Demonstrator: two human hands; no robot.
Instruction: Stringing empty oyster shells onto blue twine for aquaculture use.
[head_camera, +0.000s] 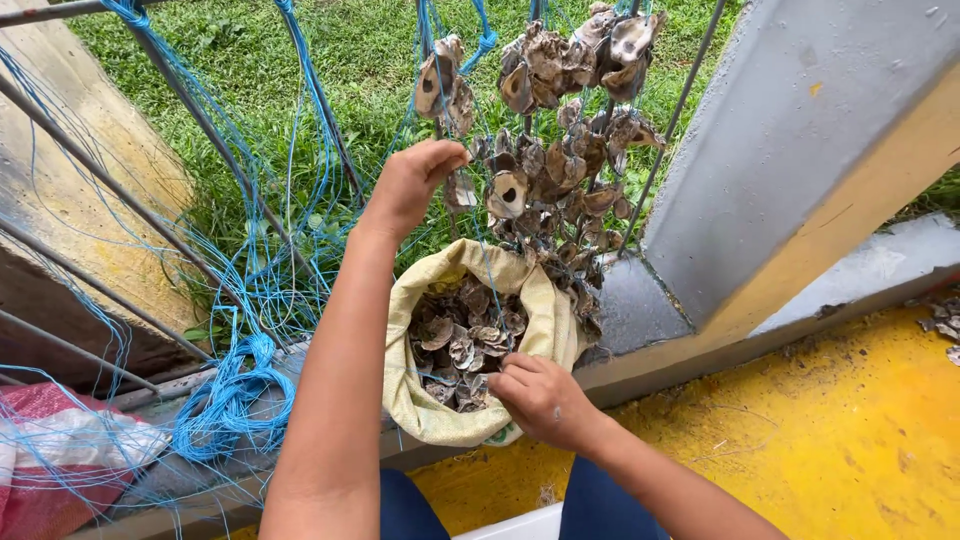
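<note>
Left hand (415, 180): raised above the sack, fingers pinched narrow around a thin blue line (488, 250) that runs down through the hanging shells.
Right hand (540, 398): low at the near rim of the sack, fingers curled in over the shells inside; whether they grip one I cannot tell.
Sack (420, 410): pale woven bag, mouth rolled open, standing on the grey ledge between the two forearms.
Loose shells (462, 340): brown and grey oyster shells heaped inside the sack, reaching close to its rim.
Strung shells (560, 150): clusters threaded on blue lines, hanging from above and trailing down to the sack's far right edge, touching it.
Railing bars (200, 120): thin metal rods crossing at a slant behind the hands; the strung shells hang among them.
Blue line tangle (235, 400): coiled mass on the ledge just left of the left forearm, loose strands spreading up and left.
Concrete post (800, 150): wide grey slanted column closing the right side, just beside the strung shells.
Yellow floor (850, 440): bare painted surface to the right of the right forearm, the widest open stretch.
Red and white bag (50, 450): at the lower left corner, under the strands.
Grass (350, 60): beyond the railing.
</note>
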